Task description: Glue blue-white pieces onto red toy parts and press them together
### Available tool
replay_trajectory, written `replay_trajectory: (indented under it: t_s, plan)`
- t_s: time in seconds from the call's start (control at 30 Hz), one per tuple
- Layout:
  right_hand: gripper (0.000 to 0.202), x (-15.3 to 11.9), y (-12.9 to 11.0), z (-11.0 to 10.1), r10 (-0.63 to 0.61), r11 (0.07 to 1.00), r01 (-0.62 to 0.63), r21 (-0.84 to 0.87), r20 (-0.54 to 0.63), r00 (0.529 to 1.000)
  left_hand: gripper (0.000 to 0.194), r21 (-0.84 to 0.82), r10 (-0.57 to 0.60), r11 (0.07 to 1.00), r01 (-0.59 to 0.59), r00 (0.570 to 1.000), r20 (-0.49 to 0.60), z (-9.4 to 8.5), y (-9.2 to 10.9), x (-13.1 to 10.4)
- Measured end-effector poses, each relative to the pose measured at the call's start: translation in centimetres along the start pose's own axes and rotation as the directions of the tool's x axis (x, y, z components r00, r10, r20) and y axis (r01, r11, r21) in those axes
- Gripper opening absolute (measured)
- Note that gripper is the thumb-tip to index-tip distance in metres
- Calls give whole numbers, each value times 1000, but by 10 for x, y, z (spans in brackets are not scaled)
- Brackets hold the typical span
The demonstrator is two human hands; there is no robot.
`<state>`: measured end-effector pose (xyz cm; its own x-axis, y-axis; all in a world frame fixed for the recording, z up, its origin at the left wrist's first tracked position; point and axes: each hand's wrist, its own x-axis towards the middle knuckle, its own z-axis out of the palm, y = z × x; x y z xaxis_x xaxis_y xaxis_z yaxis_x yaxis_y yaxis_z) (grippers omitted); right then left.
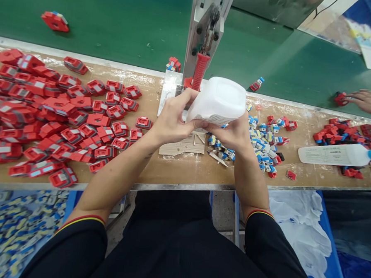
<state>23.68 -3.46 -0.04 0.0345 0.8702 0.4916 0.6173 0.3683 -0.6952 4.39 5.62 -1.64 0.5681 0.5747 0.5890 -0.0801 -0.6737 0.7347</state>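
Observation:
Both of my hands hold a white plastic bottle (pixel 223 97), tilted with its base up and away from me. My left hand (pixel 174 119) wraps round its left side, and my right hand (pixel 234 133) grips it from the lower right. The bottle's lower end is hidden by my fingers. Just behind my left hand stands a metal press with a red handle (pixel 200 69). Under my hands lie a piece of cardboard (pixel 180 149) and small blue, white and yellow parts (pixel 264 147).
Many red plastic parts (pixel 59 107) cover the table's left side. A second bottle (pixel 330 155) lies at the right, near more red parts (pixel 330 132). Another person's hand (pixel 366 100) touches a red piece on the green surface (pixel 117 19). Bins stand below the table edge.

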Motion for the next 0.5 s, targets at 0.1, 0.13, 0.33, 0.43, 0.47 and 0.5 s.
replay_trajectory:
  t_s: [0.1,0.13,0.33,0.43,0.47,0.5]
  plan:
    - [80,0,0,-1,4,1000,-4,-21,13,1000,58,7,5,1000,-5,1000,13,-1,1,0]
    - [81,-1,-1,-2,8,1000,-7,-23,17,1000,58,8,12,1000,-12,1000,19,-2,1,0]
    - [88,-4,1,-1,48,998,-47,44,-22,999,60,-19,50,999,-49,997,58,-4,1,1]
    - [86,-7,0,0,82,993,-76,94,-56,995,64,-57,30,998,-26,997,67,-3,2,1]
    - [84,-9,0,0,99,990,-91,109,-65,993,66,-69,18,998,-13,997,69,-3,2,0]
    - [81,-11,0,-1,117,987,-107,124,-76,990,67,-77,9,997,-3,997,73,-3,3,0]
